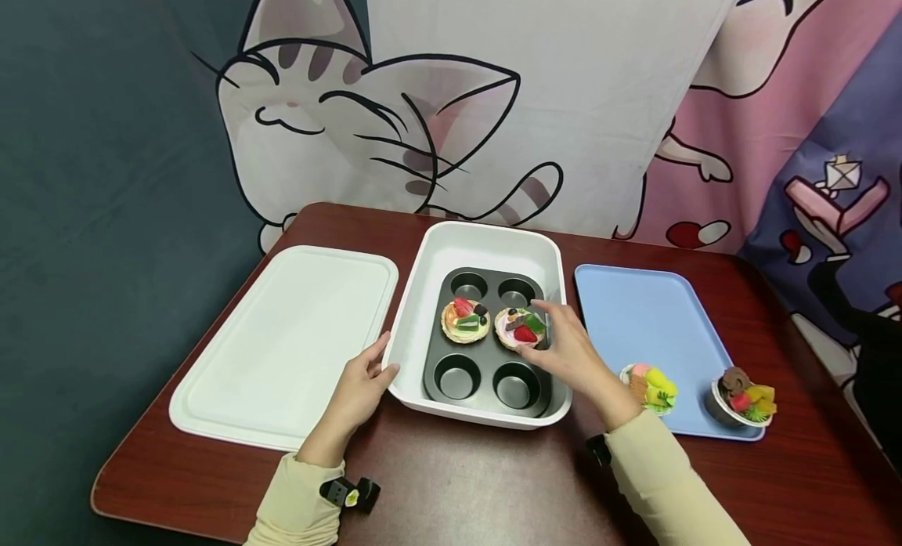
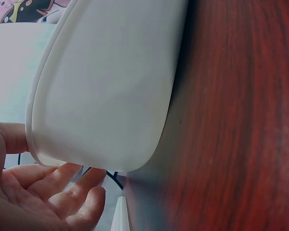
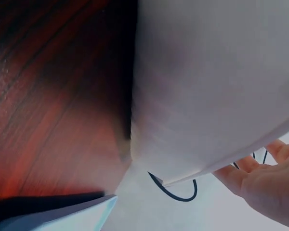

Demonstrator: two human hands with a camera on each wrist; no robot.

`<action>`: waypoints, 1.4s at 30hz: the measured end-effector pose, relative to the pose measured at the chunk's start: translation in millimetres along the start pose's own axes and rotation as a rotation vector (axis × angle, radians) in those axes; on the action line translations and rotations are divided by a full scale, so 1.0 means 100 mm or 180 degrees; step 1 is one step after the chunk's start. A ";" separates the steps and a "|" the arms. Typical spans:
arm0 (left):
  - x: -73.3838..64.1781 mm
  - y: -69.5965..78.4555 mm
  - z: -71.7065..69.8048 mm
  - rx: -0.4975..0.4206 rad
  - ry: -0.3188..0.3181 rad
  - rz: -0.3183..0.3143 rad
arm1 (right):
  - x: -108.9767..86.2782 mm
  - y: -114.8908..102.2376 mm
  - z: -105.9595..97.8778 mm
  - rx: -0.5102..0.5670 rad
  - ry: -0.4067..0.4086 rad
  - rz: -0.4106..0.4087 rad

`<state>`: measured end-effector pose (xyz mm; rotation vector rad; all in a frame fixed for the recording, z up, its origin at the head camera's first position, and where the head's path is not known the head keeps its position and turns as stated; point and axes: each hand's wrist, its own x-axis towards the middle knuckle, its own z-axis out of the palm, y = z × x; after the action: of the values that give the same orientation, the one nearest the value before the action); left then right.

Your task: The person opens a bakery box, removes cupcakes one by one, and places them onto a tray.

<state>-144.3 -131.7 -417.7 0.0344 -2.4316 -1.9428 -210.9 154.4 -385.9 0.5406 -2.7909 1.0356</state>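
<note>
In the head view my left hand [image 1: 359, 385] holds the left rim of a deep white tray [image 1: 407, 327], thumb on one side and fingers on the other. A dark six-cup muffin tin [image 1: 486, 358] lies inside that tray. My right hand [image 1: 569, 350] reaches over the right rim and pinches a toy fruit tart [image 1: 519, 327] between thumb and index finger at the right middle cup. Another fruit tart [image 1: 465, 321] sits in the left middle cup. The right wrist view shows the right hand [image 3: 269, 183] above the rim; the tray's wall hides the tart there.
A white lid-like tray [image 1: 289, 342] lies on the left. On the right, a blue tray [image 1: 641, 311] carries a toy dessert [image 1: 651, 389] and a metal cup dessert [image 1: 743, 397] near its front edge. Printed curtains hang behind the brown table [image 1: 437, 483].
</note>
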 end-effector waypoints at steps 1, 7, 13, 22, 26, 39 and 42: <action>0.00 0.00 0.00 0.0003 0.0003 -0.0002 | 0.01 0.00 0.01 -0.0002 -0.0015 -0.0024; -0.01 0.00 0.00 -0.0025 0.0005 -0.0004 | 0.11 0.00 0.07 -0.0097 -0.0192 0.0044; -0.01 -0.01 0.00 -0.0049 0.0009 -0.0013 | 0.17 0.04 0.12 -0.0187 -0.0365 -0.0002; -0.02 0.01 0.00 -0.0131 -0.0029 0.0004 | 0.25 0.05 0.12 -0.0449 -0.0637 0.0000; -0.02 0.01 0.00 -0.0120 -0.0020 0.0002 | 0.27 0.05 0.14 -0.0556 -0.0709 0.0011; -0.01 0.00 -0.01 -0.0006 0.0004 -0.0019 | 0.33 0.07 0.22 -0.0639 -0.0653 0.0049; -0.01 0.00 -0.01 -0.0013 0.0001 -0.0014 | 0.33 0.08 0.23 -0.0595 -0.0584 0.0046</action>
<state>-143.3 -132.3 -417.6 0.0399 -2.4295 -1.9491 -244.4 135.5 -400.7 0.6207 -3.0132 0.7506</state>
